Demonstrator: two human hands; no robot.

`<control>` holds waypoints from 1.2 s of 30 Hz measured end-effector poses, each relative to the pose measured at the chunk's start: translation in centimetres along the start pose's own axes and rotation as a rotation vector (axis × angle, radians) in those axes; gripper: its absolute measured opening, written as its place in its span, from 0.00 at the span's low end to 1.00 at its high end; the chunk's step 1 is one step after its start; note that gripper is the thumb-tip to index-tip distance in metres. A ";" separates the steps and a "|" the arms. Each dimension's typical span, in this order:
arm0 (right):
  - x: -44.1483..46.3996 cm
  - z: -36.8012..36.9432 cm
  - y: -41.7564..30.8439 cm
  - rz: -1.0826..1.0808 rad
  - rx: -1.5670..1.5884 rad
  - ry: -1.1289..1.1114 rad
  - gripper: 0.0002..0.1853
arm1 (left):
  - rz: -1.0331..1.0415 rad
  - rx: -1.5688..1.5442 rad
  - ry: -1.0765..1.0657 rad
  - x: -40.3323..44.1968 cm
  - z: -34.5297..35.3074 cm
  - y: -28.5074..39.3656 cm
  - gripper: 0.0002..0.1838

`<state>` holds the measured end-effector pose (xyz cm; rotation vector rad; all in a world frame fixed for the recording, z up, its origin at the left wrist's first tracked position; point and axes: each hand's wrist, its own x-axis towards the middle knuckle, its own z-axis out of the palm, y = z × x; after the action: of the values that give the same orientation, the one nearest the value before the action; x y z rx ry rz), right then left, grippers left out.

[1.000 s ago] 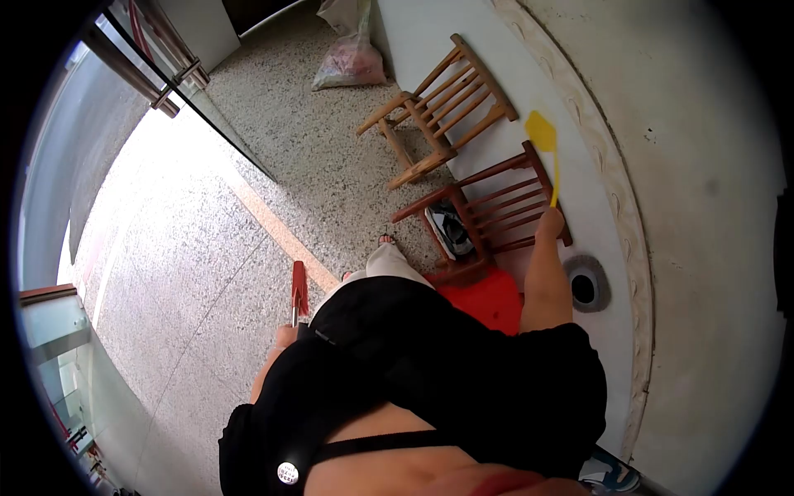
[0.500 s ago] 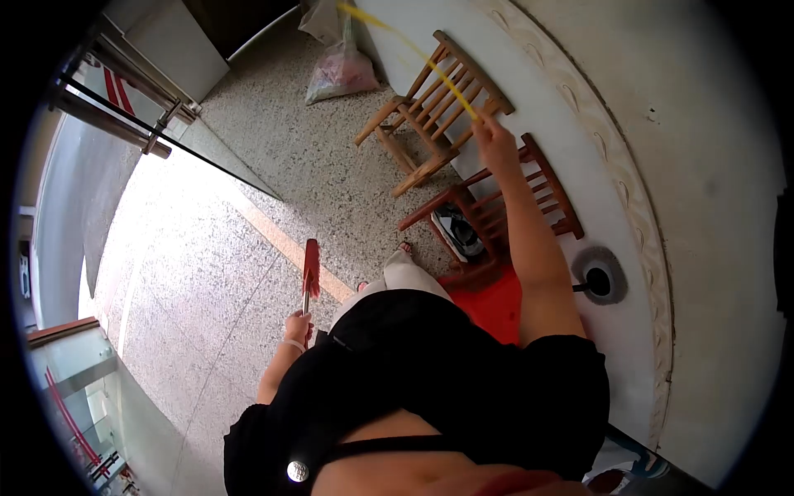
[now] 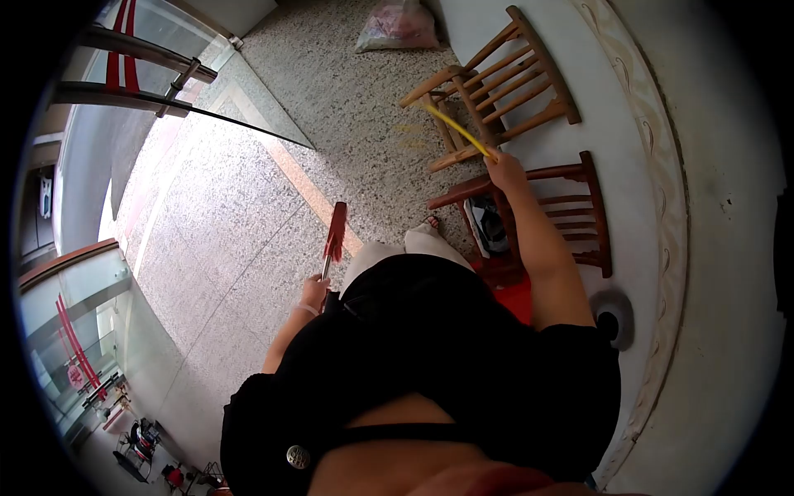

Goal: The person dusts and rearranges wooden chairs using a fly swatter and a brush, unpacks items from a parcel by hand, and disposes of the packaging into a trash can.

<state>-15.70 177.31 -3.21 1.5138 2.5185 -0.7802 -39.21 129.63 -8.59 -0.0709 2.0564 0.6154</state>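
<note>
My left hand (image 3: 315, 292), low at left centre, is closed round the metal handle of a red tool (image 3: 335, 231), whose flat red end points away from me. A band circles that wrist. My right hand (image 3: 505, 172) is wrapped round a thin yellow stick (image 3: 457, 128) that reaches up and left over the seat of the light wooden chair (image 3: 517, 83). The stick's far end is blurred by motion. Beside that hand and forearm is the dark red wooden chair (image 3: 575, 215), with a black and white item (image 3: 486, 223) on it.
A glass door with metal handles (image 3: 178, 87) stands at upper left, another glass panel (image 3: 78, 289) at lower left. A plastic bag (image 3: 399, 26) sits on the speckled floor (image 3: 331, 107). A grey round object (image 3: 614, 319) is near the white wall at right.
My right hand has swung the yellow stick from the far right, past the upper middle, down over the light chair. The view has shifted. My left hand still holds the red tool.
</note>
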 end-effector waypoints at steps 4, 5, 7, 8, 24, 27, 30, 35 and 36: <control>3.0 -3.8 -4.8 -0.027 0.215 0.396 0.20 | -0.086 -0.060 0.036 0.9 0.5 3.6 0.20; 4.0 -4.4 -5.0 -0.063 0.240 0.509 0.20 | -0.080 -0.094 0.055 1.5 0.3 4.4 0.21; 5.4 -4.5 -4.6 -0.037 0.209 0.593 0.19 | -0.066 -0.102 0.061 2.6 0.0 6.5 0.23; 5.6 -4.1 -3.9 0.023 0.150 0.558 0.19 | -0.057 -0.109 0.058 3.4 -0.2 7.6 0.23; 3.3 10.4 -1.3 0.512 0.388 0.516 0.22 | 0.242 0.575 -0.338 24.6 -9.3 36.2 0.14; -8.6 9.1 -4.0 0.963 0.483 0.420 0.19 | 0.106 0.386 -0.357 29.7 -9.9 41.0 0.09; -20.2 18.1 -4.6 1.305 0.250 0.842 0.18 | 0.102 0.366 -0.305 29.6 -8.0 45.0 0.05; -17.7 13.9 -10.2 1.764 0.422 1.081 0.19 | 0.048 0.353 -0.319 28.5 -3.8 47.8 0.08; -15.8 14.8 -9.7 1.633 0.421 1.159 0.19 | 0.044 0.377 -0.338 28.5 -2.9 47.4 0.08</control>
<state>-18.54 154.05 -7.03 3.7123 0.2767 -0.0139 -70.64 175.09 -11.86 0.2813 1.8127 0.2365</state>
